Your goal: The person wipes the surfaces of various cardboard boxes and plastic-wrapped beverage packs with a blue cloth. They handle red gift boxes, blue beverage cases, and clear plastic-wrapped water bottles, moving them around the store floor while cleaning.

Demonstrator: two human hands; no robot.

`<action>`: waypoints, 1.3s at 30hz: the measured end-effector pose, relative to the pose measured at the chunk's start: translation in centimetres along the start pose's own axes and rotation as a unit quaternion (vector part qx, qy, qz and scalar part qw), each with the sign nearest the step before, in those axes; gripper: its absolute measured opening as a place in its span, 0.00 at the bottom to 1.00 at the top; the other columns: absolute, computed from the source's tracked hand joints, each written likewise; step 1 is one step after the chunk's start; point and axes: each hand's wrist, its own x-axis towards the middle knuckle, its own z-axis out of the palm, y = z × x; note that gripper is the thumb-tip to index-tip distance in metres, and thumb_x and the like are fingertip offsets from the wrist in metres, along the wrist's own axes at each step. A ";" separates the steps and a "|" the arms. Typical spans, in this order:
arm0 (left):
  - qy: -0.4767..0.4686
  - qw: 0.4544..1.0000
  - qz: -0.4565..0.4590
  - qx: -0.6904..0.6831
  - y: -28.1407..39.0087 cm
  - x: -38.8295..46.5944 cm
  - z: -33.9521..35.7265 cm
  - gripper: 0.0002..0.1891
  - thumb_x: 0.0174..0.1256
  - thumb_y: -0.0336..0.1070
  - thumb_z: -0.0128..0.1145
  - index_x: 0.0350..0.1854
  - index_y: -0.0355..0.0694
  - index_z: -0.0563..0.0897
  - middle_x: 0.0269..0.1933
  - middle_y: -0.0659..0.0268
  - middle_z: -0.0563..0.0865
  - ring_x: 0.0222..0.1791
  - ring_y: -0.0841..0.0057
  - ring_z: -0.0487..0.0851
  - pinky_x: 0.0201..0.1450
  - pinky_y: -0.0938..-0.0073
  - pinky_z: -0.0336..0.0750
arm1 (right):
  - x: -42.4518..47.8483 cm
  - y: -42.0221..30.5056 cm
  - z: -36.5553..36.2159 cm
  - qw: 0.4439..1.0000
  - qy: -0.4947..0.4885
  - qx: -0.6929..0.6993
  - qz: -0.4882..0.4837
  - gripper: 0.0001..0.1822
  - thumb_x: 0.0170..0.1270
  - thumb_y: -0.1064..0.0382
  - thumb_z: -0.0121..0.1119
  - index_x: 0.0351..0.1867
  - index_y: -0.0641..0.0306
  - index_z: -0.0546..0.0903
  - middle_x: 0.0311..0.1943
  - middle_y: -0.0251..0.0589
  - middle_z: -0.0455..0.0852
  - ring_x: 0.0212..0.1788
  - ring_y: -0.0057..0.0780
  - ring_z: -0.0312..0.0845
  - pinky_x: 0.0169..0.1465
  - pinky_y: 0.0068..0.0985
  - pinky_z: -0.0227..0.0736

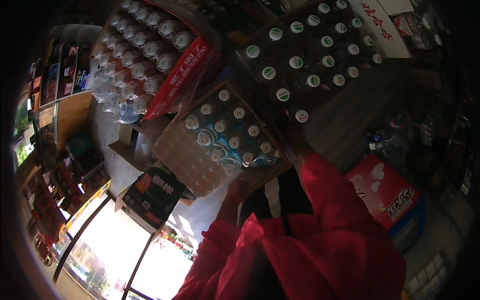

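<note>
In front of my body is an open cardboard carton (270, 179) of clear drink bottles (234, 141) with white caps and blue labels. My left hand (237, 188) is on its near edge, dim in the shade. On the carton's right side lies my right hand (300, 143), deep in shadow with its fingers mostly hidden. Both hands appear to hold the carton. Against its left side is a tan tray (183, 161) with rows of bumps, resembling an egg tray. Red sleeves cover both my arms.
A shrink-wrapped pack of bottles (138, 56) with a red side stands far left. Beyond the carton are many bottles with white-and-green caps (296, 62). A dark green printed box (154, 197) is at left, a red printed box (382, 191) at right. Bright glass (108, 232) lies lower left.
</note>
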 end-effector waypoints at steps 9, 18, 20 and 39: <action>0.259 0.957 0.077 -0.103 5.9 -0.6 4.6 0.24 0.72 0.48 0.40 0.66 0.45 0.65 0.57 0.59 0.76 0.56 0.63 0.74 0.61 0.57 0.69 | -9.1 -0.3 4.4 0.819 -0.136 0.444 0.338 0.21 0.63 0.54 0.51 0.52 0.64 0.76 0.49 0.54 0.79 0.50 0.47 0.76 0.54 0.38 0.71; 0.114 0.910 0.326 0.230 11.7 1.5 7.7 0.33 0.71 0.63 0.33 0.69 0.45 0.61 0.63 0.60 0.72 0.62 0.64 0.70 0.63 0.59 0.68 | -9.8 -2.8 3.0 0.713 -0.083 0.608 0.339 0.20 0.63 0.55 0.50 0.53 0.63 0.75 0.49 0.52 0.80 0.50 0.44 0.77 0.54 0.37 0.72; 0.085 0.928 0.321 0.171 10.7 4.0 4.2 0.35 0.71 0.64 0.33 0.70 0.43 0.59 0.62 0.60 0.73 0.61 0.67 0.72 0.61 0.64 0.70 | -9.2 -2.6 2.3 0.697 -0.081 0.627 0.339 0.20 0.64 0.55 0.50 0.53 0.63 0.75 0.49 0.51 0.80 0.50 0.44 0.77 0.54 0.37 0.72; -0.098 0.964 0.197 -0.150 15.8 3.8 14.3 0.36 0.67 0.67 0.38 0.69 0.46 0.61 0.64 0.61 0.71 0.59 0.66 0.74 0.56 0.58 0.73 | -7.4 -2.6 1.0 0.460 -0.014 0.790 0.404 0.19 0.65 0.57 0.48 0.55 0.61 0.75 0.50 0.46 0.80 0.49 0.38 0.78 0.53 0.35 0.74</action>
